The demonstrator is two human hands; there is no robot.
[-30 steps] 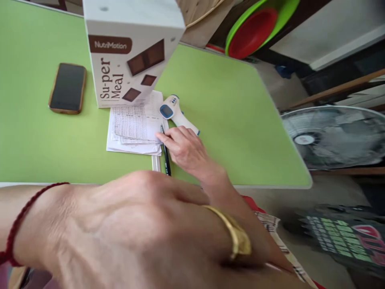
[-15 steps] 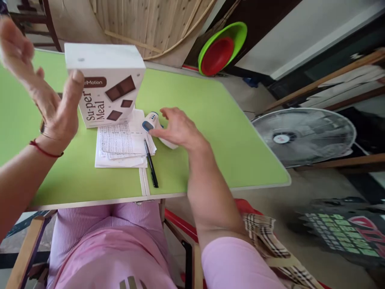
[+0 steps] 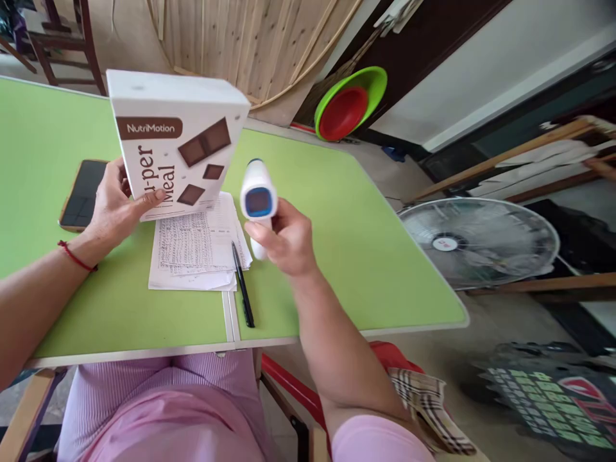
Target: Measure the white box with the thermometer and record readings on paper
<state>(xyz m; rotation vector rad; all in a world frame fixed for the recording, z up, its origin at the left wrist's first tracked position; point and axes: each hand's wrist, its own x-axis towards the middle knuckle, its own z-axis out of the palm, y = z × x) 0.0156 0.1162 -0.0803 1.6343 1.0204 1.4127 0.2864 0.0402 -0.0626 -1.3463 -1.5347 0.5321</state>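
Note:
My left hand [image 3: 118, 208] grips the lower left side of a white box [image 3: 178, 144] printed with chocolate pieces, its thumb across the front and its other fingers behind. The box stands upright, slightly tilted, at the far end of a stack of written papers [image 3: 192, 250]. In my right hand [image 3: 291, 237] is a white infrared thermometer [image 3: 258, 199], held upright by its handle. Its blue-rimmed screen faces me. A black pen [image 3: 243, 285] lies at the right edge of the papers.
A phone [image 3: 83, 194] lies on the green table [image 3: 366, 250], left of the box. Beyond the table's right edge stands a fan [image 3: 476, 240]. Green and red basins [image 3: 344, 112] lean by the far wall. A checked cloth [image 3: 428, 407] hangs over something red below right.
My left hand, raised and spread before, has come down onto the box and grips it. My right hand has closed around the thermometer and lifted it from the table, turning it upright.

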